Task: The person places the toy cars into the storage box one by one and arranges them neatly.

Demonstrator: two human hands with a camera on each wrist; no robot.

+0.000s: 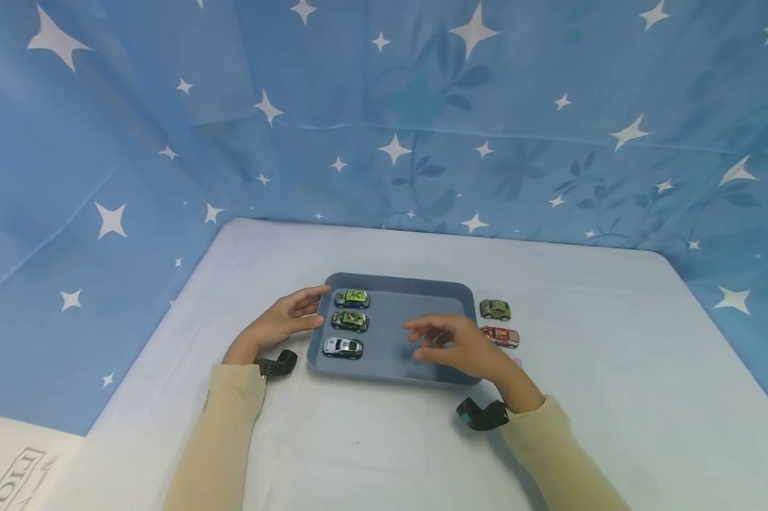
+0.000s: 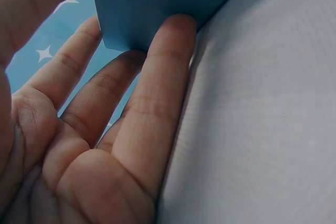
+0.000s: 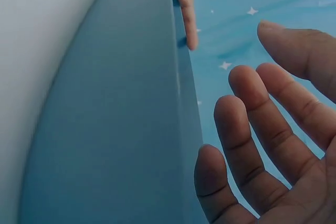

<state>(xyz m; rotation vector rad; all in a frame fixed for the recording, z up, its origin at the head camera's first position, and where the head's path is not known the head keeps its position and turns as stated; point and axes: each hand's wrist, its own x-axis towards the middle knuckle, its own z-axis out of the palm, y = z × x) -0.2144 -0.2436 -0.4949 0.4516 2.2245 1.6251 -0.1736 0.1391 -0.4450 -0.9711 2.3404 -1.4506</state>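
A shallow blue-grey tray [image 1: 390, 369] lies on the white table. My left hand [image 1: 286, 319] is at its left side, with fingertips [image 2: 173, 32] resting against the tray's outer wall [image 2: 142, 9]. Over the right half of the tray hovers my right hand [image 1: 457, 344], fingers loosely bent, nothing in it. Along the tray's left end stand three toy cars in a column: a yellow-green one [image 1: 352, 299], a green camouflage one [image 1: 349, 321] and a white one [image 1: 343, 348]. In the right wrist view, the right hand's fingers [image 3: 233, 119] are spread beside the tray wall.
Right of the tray stand an olive camouflage toy car [image 1: 495, 309] and a red toy car [image 1: 502, 336], partly behind my right hand. A pinkish patterned thing [image 1: 517, 360] peeks out below them. A blue star-patterned cloth [image 1: 384, 106] hangs behind the table.
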